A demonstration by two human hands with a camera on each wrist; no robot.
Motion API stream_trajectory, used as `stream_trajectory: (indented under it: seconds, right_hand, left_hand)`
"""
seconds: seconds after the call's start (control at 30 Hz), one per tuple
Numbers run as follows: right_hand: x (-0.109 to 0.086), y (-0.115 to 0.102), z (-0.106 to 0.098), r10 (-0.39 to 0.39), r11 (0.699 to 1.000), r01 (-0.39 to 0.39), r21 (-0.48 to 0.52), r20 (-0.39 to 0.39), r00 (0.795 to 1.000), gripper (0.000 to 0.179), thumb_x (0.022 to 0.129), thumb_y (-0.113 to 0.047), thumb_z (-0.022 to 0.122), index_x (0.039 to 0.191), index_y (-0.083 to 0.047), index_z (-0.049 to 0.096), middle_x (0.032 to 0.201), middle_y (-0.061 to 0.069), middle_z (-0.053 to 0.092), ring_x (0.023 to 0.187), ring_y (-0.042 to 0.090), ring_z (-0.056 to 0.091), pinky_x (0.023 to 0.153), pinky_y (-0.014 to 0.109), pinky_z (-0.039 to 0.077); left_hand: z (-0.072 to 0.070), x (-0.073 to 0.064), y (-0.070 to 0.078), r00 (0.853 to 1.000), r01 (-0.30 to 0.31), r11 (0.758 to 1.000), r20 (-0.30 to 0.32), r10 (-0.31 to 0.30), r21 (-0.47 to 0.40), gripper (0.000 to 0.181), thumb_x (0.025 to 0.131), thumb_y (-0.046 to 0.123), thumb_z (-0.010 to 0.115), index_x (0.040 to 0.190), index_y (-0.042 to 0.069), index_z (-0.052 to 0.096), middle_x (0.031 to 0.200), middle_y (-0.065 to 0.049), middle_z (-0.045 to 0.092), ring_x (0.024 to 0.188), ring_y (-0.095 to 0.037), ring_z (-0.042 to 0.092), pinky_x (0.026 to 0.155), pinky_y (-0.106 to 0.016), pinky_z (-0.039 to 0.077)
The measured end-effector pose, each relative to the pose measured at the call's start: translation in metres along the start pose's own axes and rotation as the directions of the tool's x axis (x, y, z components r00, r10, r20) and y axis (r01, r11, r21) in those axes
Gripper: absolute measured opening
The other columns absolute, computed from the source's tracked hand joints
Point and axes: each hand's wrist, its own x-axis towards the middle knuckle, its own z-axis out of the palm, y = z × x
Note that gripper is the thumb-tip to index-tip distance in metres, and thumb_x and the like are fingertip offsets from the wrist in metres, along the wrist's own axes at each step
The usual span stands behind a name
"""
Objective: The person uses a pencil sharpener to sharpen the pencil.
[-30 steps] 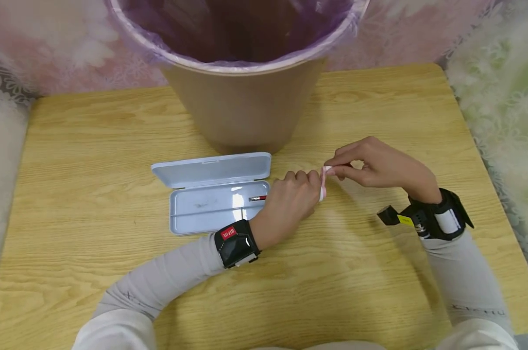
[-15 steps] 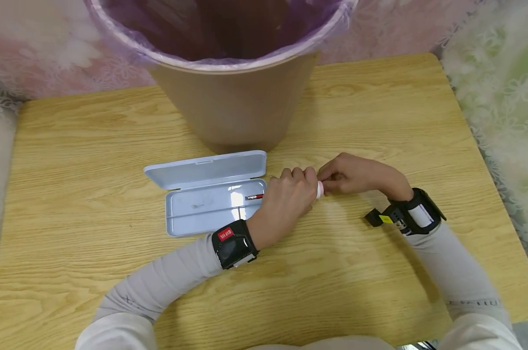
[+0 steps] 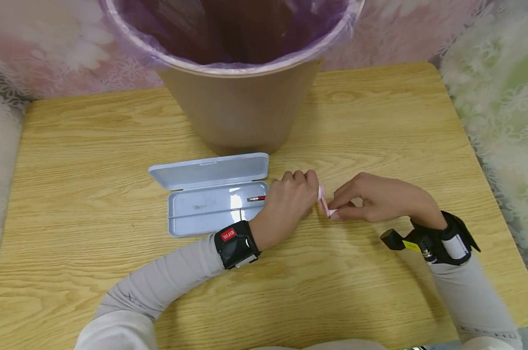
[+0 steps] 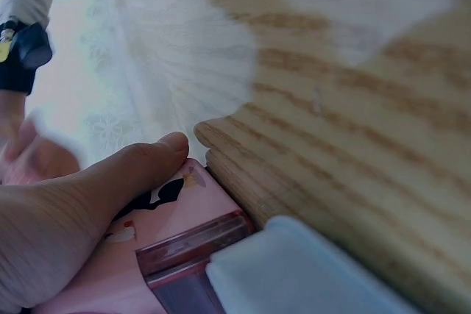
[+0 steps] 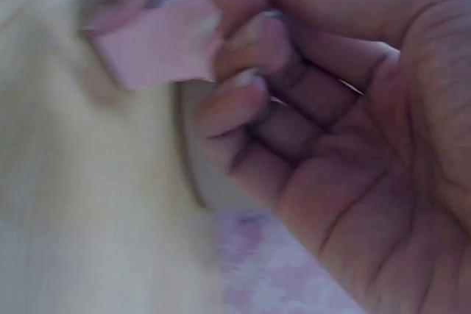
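Note:
My left hand (image 3: 290, 197) grips a pink crank pencil sharpener (image 4: 184, 218) with a printed pattern and a see-through window, its thumb over the top. In the head view that hand hides most of the sharpener. With bent fingers, my right hand (image 3: 373, 199) pinches the white knob (image 3: 332, 212) of the pink crank arm (image 3: 324, 203), which points down toward the person. A red pencil (image 3: 257, 198) with a metal end sticks out left of the left hand, over the pencil case; its other end is hidden. The sharpener's pink body (image 5: 154, 45) is blurred in the right wrist view.
A light blue pencil case (image 3: 202, 211) lies with its lid up, left of the left hand. Behind it a large brown bin (image 3: 242, 112) with a purple liner stands on the wooden table (image 3: 333, 291). Patterned walls border the table's back and sides.
The crank has swung round from pointing away from the person to pointing toward them. My right hand followed, first leftward, then right and nearer. The left hand stays in place.

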Motion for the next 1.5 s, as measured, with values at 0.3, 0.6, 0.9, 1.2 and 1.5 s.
stream_trajectory:
  seconds: [0.3,0.6,0.9,1.2,1.5]
  right_hand:
    - [0.017,0.013,-0.027,-0.022,0.971,-0.037,-0.235,-0.245,0.969,0.018,0.096,-0.006,0.068,0.107,-0.018,0.077,0.078,-0.013,0.062,0.065,-0.003,0.051,0.061,0.019,0.045]
    - [0.036,0.040,-0.007,0.152,0.969,-0.155,-0.194,-0.031,0.988,0.018,0.099,-0.004,0.061,0.094,-0.014,0.076,0.074,-0.007,0.059,0.065,0.001,0.046,0.063,0.024,0.043]
    - [0.017,0.025,0.023,0.193,0.971,-0.196,-0.140,-0.033,0.981,0.013,0.100,-0.008,0.063,0.091,-0.014,0.071,0.073,-0.011,0.055,0.063,-0.002,0.040,0.062,0.021,0.039]
    - [-0.002,0.004,0.015,0.055,0.991,-0.052,-0.122,0.020,0.998,0.013,0.101,-0.014,0.064,0.092,-0.019,0.072,0.073,-0.018,0.048,0.065,-0.008,0.040,0.060,0.017,0.042]
    - [0.000,0.002,-0.022,-0.109,0.965,0.048,-0.258,-0.229,0.967,0.017,0.095,-0.006,0.069,0.104,-0.020,0.075,0.080,-0.018,0.058,0.066,-0.008,0.046,0.061,0.012,0.040]
  left_hand:
    - [0.005,0.001,-0.001,0.998,0.017,1.000,-0.064,-0.016,0.017,0.018,0.098,0.023,0.058,0.081,0.017,0.056,0.062,0.005,0.053,0.054,-0.008,0.054,0.042,-0.022,0.042]
    - [0.007,0.000,0.001,0.999,0.011,1.000,-0.040,-0.011,-0.012,0.017,0.095,0.021,0.060,0.079,0.018,0.054,0.063,0.005,0.054,0.054,-0.009,0.053,0.043,-0.022,0.042]
    - [0.009,0.006,0.003,1.000,-0.001,1.000,-0.015,0.001,0.008,0.020,0.094,0.026,0.065,0.080,0.018,0.053,0.065,0.005,0.056,0.055,-0.009,0.054,0.044,-0.023,0.043]
    - [0.010,0.007,0.006,1.000,0.004,0.999,-0.030,-0.002,0.048,0.026,0.105,0.019,0.049,0.080,0.018,0.053,0.063,0.006,0.055,0.054,-0.006,0.052,0.044,-0.020,0.041]
    - [0.014,0.010,0.005,0.992,0.038,0.997,-0.122,-0.029,0.072,0.030,0.104,0.020,0.049,0.074,0.019,0.052,0.058,0.007,0.050,0.050,-0.005,0.048,0.040,-0.020,0.038]
